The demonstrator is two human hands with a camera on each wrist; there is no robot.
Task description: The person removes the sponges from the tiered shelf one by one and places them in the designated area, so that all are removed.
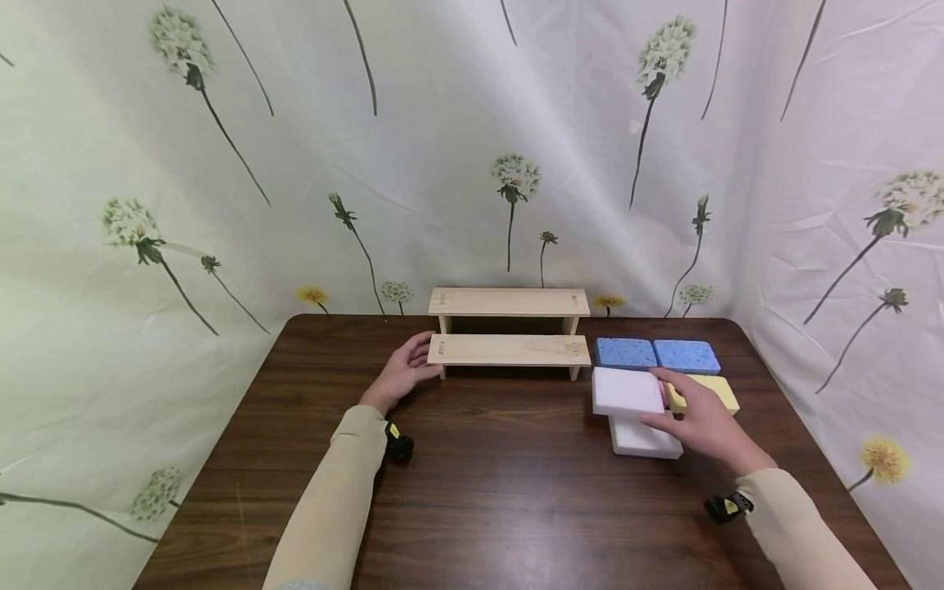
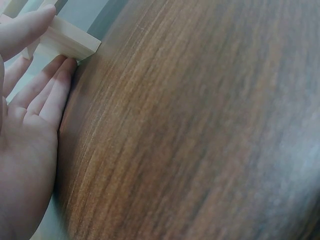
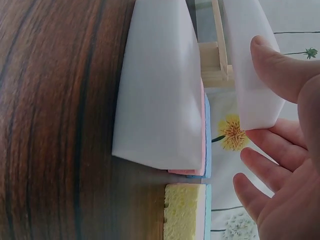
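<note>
My right hand [image 1: 701, 416] pinches a white foam sponge block [image 1: 627, 389] between thumb and fingers. It is raised over a second white sponge block [image 1: 645, 440] on the table, as the right wrist view also shows. My left hand [image 1: 404, 373] is at the left end of a two-step wooden stand [image 1: 509, 351]. In the left wrist view its fingers [image 2: 55, 95] reach out fairly straight, fingertips at the foot of the stand's leg [image 2: 72, 42], with the thumb near the front edge.
Two blue sponges [image 1: 687, 356] lie right of the stand, with a yellow sponge [image 1: 719, 392] in front. A pink sponge [image 3: 203, 125] shows partly behind the lower white block. The dark wooden table [image 1: 501, 500] ends at a dandelion-print cloth [image 1: 442, 164] behind.
</note>
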